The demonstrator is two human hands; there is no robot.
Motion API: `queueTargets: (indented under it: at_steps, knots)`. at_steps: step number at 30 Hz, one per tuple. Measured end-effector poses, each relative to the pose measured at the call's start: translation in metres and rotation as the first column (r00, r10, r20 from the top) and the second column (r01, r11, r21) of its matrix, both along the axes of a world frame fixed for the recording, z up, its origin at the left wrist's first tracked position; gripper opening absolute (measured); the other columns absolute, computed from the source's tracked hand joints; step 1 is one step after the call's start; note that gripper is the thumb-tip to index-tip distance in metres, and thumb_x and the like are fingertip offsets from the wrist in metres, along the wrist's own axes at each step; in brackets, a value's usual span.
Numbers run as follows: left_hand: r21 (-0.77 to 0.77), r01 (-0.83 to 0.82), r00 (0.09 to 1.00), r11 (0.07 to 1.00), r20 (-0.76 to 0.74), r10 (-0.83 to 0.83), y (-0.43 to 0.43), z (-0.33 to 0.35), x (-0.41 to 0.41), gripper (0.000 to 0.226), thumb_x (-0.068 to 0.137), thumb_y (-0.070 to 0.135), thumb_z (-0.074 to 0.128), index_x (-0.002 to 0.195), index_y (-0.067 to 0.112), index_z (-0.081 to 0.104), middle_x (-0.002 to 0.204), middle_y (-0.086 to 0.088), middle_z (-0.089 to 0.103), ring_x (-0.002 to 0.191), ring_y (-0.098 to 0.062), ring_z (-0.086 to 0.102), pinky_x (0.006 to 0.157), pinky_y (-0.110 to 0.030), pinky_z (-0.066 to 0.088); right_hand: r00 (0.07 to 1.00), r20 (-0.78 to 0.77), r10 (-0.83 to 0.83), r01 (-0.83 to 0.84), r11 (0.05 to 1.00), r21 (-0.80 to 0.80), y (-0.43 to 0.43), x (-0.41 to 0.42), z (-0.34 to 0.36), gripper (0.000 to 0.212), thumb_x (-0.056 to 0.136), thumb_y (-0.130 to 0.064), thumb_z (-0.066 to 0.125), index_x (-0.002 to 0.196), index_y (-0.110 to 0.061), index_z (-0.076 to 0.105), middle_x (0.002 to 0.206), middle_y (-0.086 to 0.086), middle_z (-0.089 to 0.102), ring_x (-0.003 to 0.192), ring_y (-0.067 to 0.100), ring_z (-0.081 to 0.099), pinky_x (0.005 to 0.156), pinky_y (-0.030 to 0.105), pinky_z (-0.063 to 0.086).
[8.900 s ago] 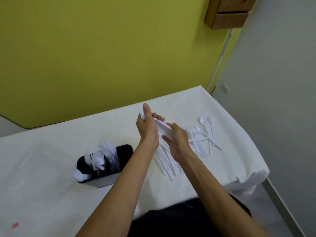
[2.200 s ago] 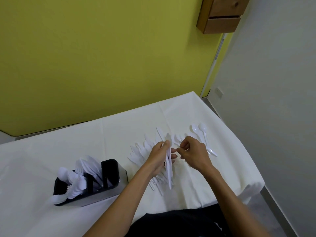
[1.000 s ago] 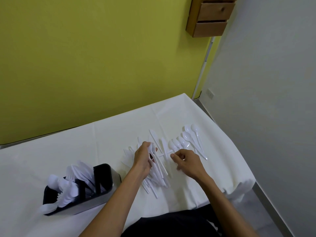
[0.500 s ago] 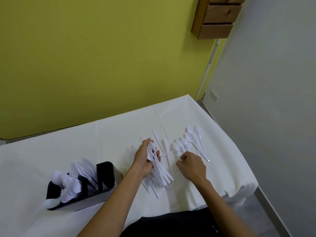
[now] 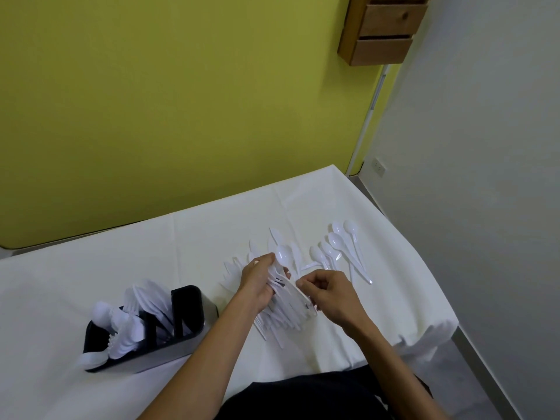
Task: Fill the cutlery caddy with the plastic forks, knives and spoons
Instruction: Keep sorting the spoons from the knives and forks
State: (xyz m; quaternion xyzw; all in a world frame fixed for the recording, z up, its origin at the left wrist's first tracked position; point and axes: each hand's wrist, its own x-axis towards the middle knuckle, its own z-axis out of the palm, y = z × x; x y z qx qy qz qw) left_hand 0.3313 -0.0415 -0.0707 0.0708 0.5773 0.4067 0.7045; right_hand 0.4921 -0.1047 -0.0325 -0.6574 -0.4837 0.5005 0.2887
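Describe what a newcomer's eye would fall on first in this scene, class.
First, the two hands at the centre: the left hand grips a bundle of white plastic cutlery while the right hand picks at it. Next, the black cutlery caddy at the left, partly filled. Loose spoons lie to the right.

Plain indoor room, olive-yellow wall (image 5: 181, 101), grey wall (image 5: 485, 147), wooden wall drawers (image 5: 383, 28), white-clothed table (image 5: 91, 268)

no readable text, labels, brands or numbers anywhere

Bare cloth (image 5: 212, 237) between caddy (image 5: 188, 328) and cutlery pile (image 5: 285, 316).
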Motion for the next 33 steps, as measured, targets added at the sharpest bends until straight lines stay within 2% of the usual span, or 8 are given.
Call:
queueTargets:
  at_steps: [5, 8, 15, 18, 21, 25, 30, 33]
  knots:
    - [0.035, -0.041, 0.994, 0.999, 0.103, 0.038, -0.002, 0.003, 0.001, 0.025, 0.098, 0.005, 0.053, 0.121, -0.002, 0.057, 0.117, -0.026, 0.067, 0.084, -0.033, 0.076, 0.07, -0.045, 0.061, 0.995, 0.103, -0.012, 0.011, 1.0, 0.013, 0.001, -0.006, -0.004, 0.018, 0.082, -0.035, 0.074, 0.072, -0.021, 0.072, 0.067, -0.004, 0.071, 0.056, 0.002, 0.06, 0.055, 0.014, 0.044]
    - [0.042, -0.056, 0.989, 0.998, 0.142, 0.049, -0.003, 0.005, 0.001, 0.027, 0.097, 0.006, 0.048, 0.122, -0.001, 0.056, 0.116, -0.03, 0.066, 0.087, -0.037, 0.075, 0.086, -0.054, 0.057, 0.985, 0.169, -0.018, 0.014, 1.0, 0.025, 0.001, -0.006, -0.01, 0.019, 0.082, -0.035, 0.074, 0.071, -0.02, 0.071, 0.066, -0.005, 0.07, 0.055, 0.001, 0.059, 0.055, 0.014, 0.043]
    - [0.038, -0.047, 0.998, 0.998, 0.045, 0.045, -0.004, 0.008, 0.007, 0.026, 0.095, 0.028, 0.067, 0.112, 0.008, 0.063, 0.111, -0.018, 0.064, 0.095, -0.029, 0.07, 0.076, -0.05, 0.06, 0.989, 0.142, 0.035, -0.034, 0.999, -0.008, 0.003, -0.007, -0.015, 0.027, 0.081, -0.04, 0.075, 0.066, -0.018, 0.068, 0.061, -0.004, 0.066, 0.055, 0.011, 0.06, 0.062, 0.028, 0.05]
    - [0.056, -0.061, 0.998, 0.997, 0.007, 0.061, -0.004, 0.008, 0.006, 0.024, 0.094, 0.02, 0.07, 0.109, 0.005, 0.059, 0.109, -0.017, 0.068, 0.085, -0.026, 0.071, 0.071, -0.042, 0.06, 0.985, 0.157, 0.064, -0.062, 0.998, -0.021, 0.005, -0.006, -0.018, 0.044, 0.081, -0.048, 0.073, 0.063, -0.01, 0.06, 0.055, -0.002, 0.059, 0.051, 0.013, 0.054, 0.057, 0.028, 0.047]
    - [0.046, -0.085, 0.996, 0.995, -0.023, 0.087, -0.001, 0.005, 0.0, 0.018, 0.096, 0.013, 0.066, 0.108, 0.004, 0.057, 0.094, -0.014, 0.071, 0.071, -0.021, 0.067, 0.059, -0.033, 0.058, 0.966, 0.248, -0.077, 0.065, 0.996, 0.055, 0.012, 0.006, -0.022, 0.042, 0.086, -0.05, 0.066, 0.066, -0.014, 0.06, 0.06, -0.007, 0.062, 0.058, 0.009, 0.058, 0.061, 0.029, 0.049]
    - [0.014, -0.125, 0.992, 0.992, -0.019, 0.125, 0.003, 0.002, -0.005, 0.013, 0.097, 0.014, 0.063, 0.099, 0.009, 0.051, 0.064, -0.002, 0.051, 0.048, -0.014, 0.045, 0.046, -0.026, 0.043, 0.707, 0.706, -0.04, -0.028, 0.996, 0.086, 0.016, 0.021, -0.036, 0.019, 0.093, -0.036, 0.056, 0.103, -0.019, 0.057, 0.098, -0.005, 0.061, 0.087, 0.02, 0.063, 0.065, 0.03, 0.043]
    - [0.013, -0.105, 0.994, 0.994, -0.002, 0.105, 0.003, 0.005, -0.004, 0.024, 0.096, 0.029, 0.066, 0.088, 0.012, 0.052, 0.062, 0.001, 0.042, 0.045, -0.012, 0.037, 0.043, -0.025, 0.036, 0.485, 0.866, 0.123, -0.157, 0.986, -0.052, 0.02, 0.02, -0.045, 0.025, 0.088, -0.014, 0.045, 0.067, -0.015, 0.031, 0.066, -0.003, 0.041, 0.059, 0.024, 0.044, 0.047, 0.028, 0.019]
    - [0.03, -0.086, 0.996, 0.996, -0.021, 0.087, 0.001, 0.008, -0.001, 0.029, 0.096, 0.036, 0.065, 0.095, 0.01, 0.055, 0.063, 0.0, 0.041, 0.05, -0.014, 0.036, 0.045, -0.027, 0.038, 0.498, 0.853, 0.154, -0.164, 0.983, -0.082, 0.023, 0.022, -0.037, 0.026, 0.079, -0.012, 0.047, 0.062, -0.014, 0.028, 0.057, -0.001, 0.036, 0.053, 0.02, 0.032, 0.049, 0.027, 0.02]
